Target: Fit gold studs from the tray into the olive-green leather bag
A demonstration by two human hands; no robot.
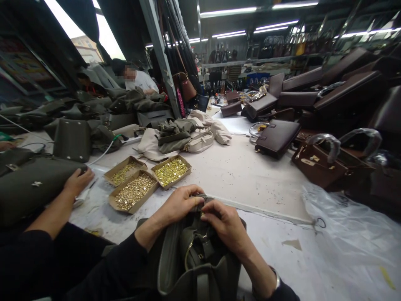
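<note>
Both the left hand (180, 205) and right hand (224, 221) pinch the olive-green leather handbag (194, 259) at its top edge, fingers closed on a small fitting. Brace the bag against the white counter (250, 175). Three cardboard trays of brass studs (147, 182) lie at ten o'clock.

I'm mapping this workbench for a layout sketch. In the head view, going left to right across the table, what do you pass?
Green bag under a co-worker's hand → three trays of gold fittings → cream bag → dark brown bag → brown bag with wrapped handles → clear plastic sheet.
</note>
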